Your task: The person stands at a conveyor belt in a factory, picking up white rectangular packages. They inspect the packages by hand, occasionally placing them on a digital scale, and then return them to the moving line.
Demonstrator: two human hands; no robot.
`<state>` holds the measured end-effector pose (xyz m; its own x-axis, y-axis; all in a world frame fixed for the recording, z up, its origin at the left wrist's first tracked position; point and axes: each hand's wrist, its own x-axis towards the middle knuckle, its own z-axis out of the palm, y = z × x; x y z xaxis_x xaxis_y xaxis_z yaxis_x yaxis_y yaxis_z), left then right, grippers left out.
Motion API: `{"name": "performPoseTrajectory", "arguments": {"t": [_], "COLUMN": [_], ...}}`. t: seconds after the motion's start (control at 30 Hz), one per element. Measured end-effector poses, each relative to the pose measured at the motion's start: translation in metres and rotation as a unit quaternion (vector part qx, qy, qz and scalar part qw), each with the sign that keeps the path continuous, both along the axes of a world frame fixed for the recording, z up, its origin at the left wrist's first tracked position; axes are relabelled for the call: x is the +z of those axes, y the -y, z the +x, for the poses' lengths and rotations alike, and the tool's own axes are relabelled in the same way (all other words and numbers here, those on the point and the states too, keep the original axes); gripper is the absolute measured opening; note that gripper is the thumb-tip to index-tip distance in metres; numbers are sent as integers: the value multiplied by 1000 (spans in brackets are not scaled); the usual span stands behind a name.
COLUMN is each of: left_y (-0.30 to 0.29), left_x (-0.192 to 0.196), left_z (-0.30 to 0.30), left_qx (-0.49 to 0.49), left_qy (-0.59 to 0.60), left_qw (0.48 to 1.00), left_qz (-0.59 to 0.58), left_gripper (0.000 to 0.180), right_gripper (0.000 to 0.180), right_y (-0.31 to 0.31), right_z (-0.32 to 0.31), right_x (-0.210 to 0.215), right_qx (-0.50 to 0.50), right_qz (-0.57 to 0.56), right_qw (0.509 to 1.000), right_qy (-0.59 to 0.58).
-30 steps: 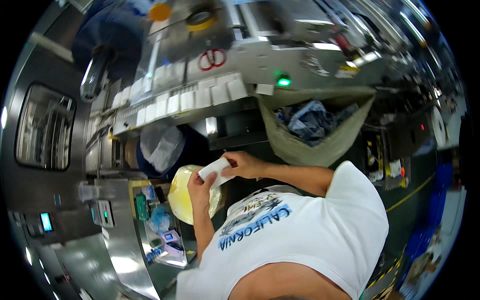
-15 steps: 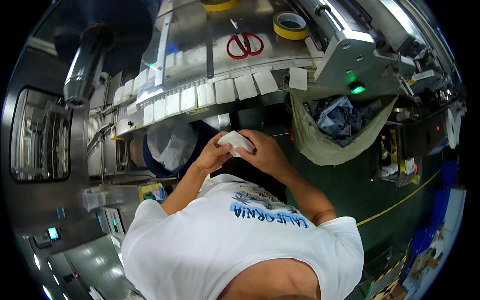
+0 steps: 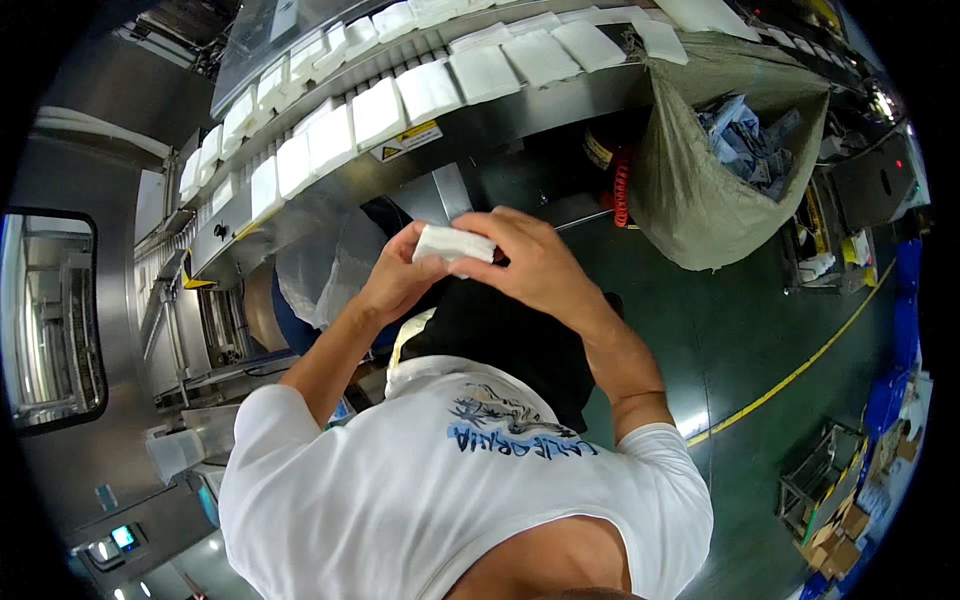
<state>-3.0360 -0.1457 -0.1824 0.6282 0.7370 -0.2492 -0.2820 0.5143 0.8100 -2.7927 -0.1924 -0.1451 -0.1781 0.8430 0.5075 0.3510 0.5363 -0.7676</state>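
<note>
Hands meet in front of the chest in the head view, and much of what they do is masked. The right hand (image 3: 535, 262) lies over the top of a small white folded pack (image 3: 452, 243), its fingers curled down across the far edge, so only the pack's near face and left end show. The left hand (image 3: 398, 278) comes up from below with thumb and fingers pinched on the pack's left end; its palm is turned away. Both hands are thus closed on the pack, which sits between them, held in the air below the conveyor edge and above a dark bag-like shape that is hard to make out.

The pack looks soft and papery, a flat rectangular pad with squared corners. Rows of similar white pads (image 3: 380, 110) lie in a line on a brushed-metal conveyor (image 3: 500, 125) that curves across the top; the fisheye bends it, and its far ends are cut off by the rim. A yellow warning sticker sits on its front face.

To the right hangs a coarse grey-green sack (image 3: 690, 200), open at the mouth and holding crumpled blue and white scraps (image 3: 745, 140). A clear plastic bag (image 3: 320, 270) hangs under the conveyor at left, its contents unreadable. The floor is dark green with a yellow line (image 3: 800, 370). Cardboard boxes at the lower right are blurred.
</note>
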Motion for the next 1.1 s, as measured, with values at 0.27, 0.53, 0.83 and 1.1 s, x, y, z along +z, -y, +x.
{"name": "performPoseTrajectory", "arguments": {"t": [0.27, 0.53, 0.83, 1.1], "left_y": [54, 68, 51, 64], "left_x": [5, 17, 5, 22], "left_z": [-128, -202, -216, -232], "left_qx": [108, 116, 132, 170], "left_qy": [-47, -210, -234, -231], "left_qw": [992, 970, 961, 957], "left_qz": [-39, 17, 59, 48], "left_gripper": [29, 32, 29, 24], "right_gripper": [50, 39, 36, 37], "right_y": [33, 23, -12, -19], "right_z": [-116, -191, -213, -233], "right_x": [-7, -27, -51, -37], "right_qx": [123, 129, 146, 209], "right_qz": [-273, -306, -353, -383], "right_qw": [940, 937, 915, 887], "right_qy": [-161, -111, -131, -152]}}
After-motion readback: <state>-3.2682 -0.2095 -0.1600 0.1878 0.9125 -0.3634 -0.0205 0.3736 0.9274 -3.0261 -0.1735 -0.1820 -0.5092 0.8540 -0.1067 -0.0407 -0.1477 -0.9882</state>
